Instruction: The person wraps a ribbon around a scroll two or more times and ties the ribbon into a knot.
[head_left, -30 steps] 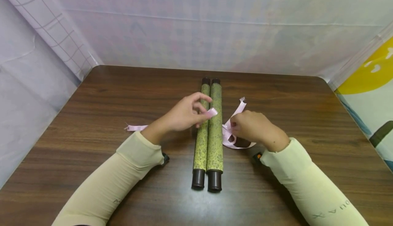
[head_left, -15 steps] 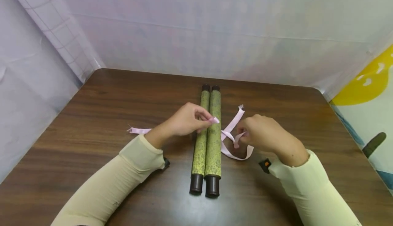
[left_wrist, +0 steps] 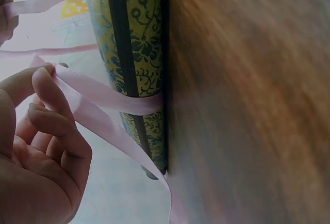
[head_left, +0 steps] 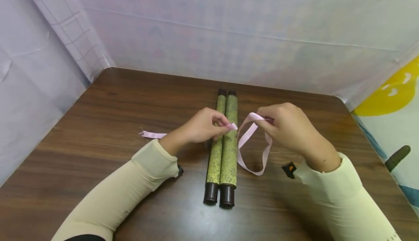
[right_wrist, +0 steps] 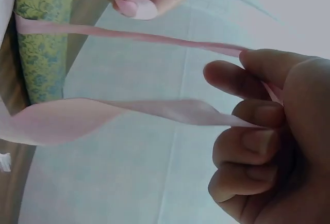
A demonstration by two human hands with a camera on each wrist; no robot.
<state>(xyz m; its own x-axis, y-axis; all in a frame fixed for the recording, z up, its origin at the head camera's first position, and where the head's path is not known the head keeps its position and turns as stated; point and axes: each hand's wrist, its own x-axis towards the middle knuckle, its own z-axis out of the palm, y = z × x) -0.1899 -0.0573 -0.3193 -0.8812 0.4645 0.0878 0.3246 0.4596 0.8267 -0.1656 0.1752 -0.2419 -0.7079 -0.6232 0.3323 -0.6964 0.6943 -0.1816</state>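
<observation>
Two parallel rolls of a scroll (head_left: 228,161), covered in yellow-green patterned cloth with dark end knobs, lie side by side on the table. A pink ribbon (left_wrist: 111,95) passes around the scroll, as the left wrist view shows. Above the rolls, my left hand (head_left: 204,126) pinches a folded bit of the ribbon between thumb and fingertips. Right of the scroll, my right hand (head_left: 288,128) grips another stretch of ribbon (right_wrist: 154,38), raised into a loop that hangs toward the table. In the right wrist view its other fingers are curled, with ribbon running into them.
The brown wooden table (head_left: 157,99) has white cloth hangings (head_left: 209,33) behind it and at the left. A loose ribbon end (head_left: 153,135) lies left of the left wrist. At the right hangs a cloth with a yellow print (head_left: 389,95).
My right hand has lifted its ribbon off the table and moved slightly right, drawing it into a raised loop. The left hand keeps its pinch over the scroll, its fingers now closer together.
</observation>
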